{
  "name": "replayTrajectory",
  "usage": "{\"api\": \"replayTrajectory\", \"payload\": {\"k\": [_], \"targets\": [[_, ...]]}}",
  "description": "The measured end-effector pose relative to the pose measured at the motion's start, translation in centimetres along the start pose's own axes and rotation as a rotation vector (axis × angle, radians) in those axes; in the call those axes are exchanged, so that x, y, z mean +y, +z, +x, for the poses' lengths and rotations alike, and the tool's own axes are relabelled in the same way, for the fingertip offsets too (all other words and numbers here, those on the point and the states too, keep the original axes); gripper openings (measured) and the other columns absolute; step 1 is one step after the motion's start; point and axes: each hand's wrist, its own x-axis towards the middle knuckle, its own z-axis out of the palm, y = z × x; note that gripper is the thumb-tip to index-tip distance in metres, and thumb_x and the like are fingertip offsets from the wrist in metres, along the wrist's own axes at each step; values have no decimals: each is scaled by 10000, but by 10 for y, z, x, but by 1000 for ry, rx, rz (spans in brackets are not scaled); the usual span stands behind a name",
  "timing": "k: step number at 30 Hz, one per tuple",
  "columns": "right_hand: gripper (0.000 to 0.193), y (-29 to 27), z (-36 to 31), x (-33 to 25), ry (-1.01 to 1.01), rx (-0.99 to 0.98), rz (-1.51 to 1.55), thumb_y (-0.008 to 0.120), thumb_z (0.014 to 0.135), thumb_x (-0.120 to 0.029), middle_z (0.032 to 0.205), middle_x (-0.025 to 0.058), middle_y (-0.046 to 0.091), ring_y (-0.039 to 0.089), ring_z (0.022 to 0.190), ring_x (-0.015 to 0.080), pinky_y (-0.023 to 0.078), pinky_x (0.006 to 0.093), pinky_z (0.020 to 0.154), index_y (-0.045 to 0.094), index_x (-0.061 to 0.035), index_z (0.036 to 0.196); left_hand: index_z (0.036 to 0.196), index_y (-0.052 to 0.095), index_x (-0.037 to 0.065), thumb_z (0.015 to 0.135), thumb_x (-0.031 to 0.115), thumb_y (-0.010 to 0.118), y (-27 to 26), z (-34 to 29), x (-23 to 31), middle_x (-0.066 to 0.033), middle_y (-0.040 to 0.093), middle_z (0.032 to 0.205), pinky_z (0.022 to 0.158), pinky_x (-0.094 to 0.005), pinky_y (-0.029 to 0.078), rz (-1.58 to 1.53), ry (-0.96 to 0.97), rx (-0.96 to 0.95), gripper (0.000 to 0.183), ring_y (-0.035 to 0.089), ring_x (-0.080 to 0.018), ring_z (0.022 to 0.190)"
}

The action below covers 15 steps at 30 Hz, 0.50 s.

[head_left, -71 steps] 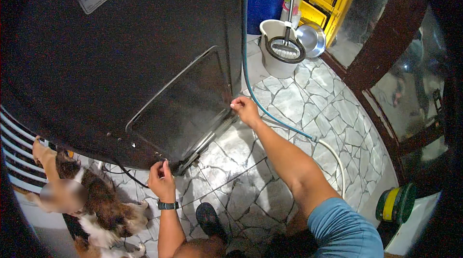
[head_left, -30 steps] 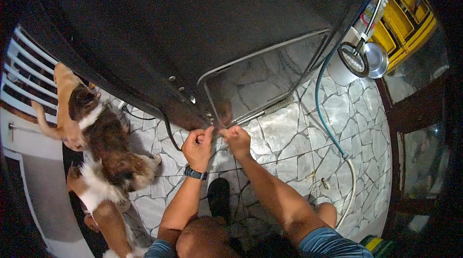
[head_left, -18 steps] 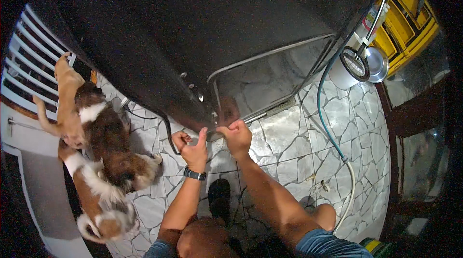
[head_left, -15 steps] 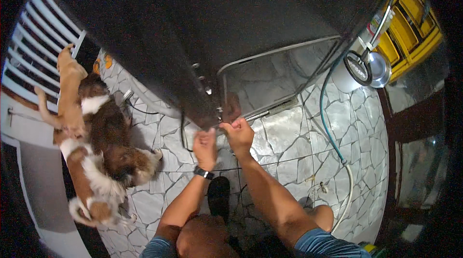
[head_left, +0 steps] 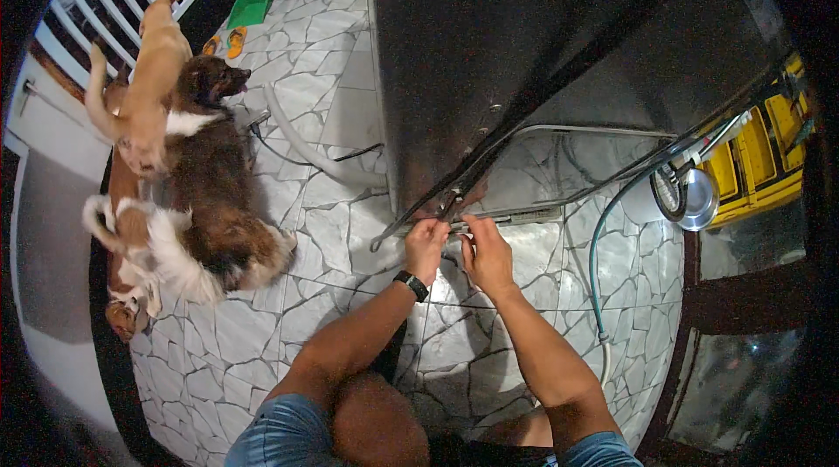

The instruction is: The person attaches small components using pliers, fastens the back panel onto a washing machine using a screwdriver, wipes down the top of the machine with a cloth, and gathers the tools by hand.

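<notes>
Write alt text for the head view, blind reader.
Seen from above, a person's left hand and right hand pinch the lower edge of a metal-framed panel on a big dark metal appliance. Three dogs stand left on the stone-patterned floor; a green hose runs right.

tank: dark glossy metal | frame: shiny metal | floor: glossy stone tile

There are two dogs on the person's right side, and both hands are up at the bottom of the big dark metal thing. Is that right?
Not quite. The dogs are on the person's left side, not the right; the head view shows them lying on the stone floor there. The rest holds: the left hand and right hand are both up at the bottom edge of the dark metal thing.
</notes>
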Motion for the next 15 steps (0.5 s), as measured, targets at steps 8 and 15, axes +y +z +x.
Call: {"api": "replayTrajectory", "payload": {"k": [8,15], "targets": [[404,-13,-43,19,204,-302,120,700,869,-131,1114,149,607,670,906,290,547,396,775,557,-70,1242,1081,662,-37,976,166,619,-1,-13,-1,-120,687,1085,883,-311,498,494,227,-29,233,648,-212,1000],[339,-189,-162,115,667,-504,467,643,902,-120,1104,68,627,644,975,180,522,331,790,578,-50,1227,1271,575,12,1010,230,566,-57,4,18,-100,628,1157,920,-319,486,152,1,-226,340,586,-197,1076]]}}
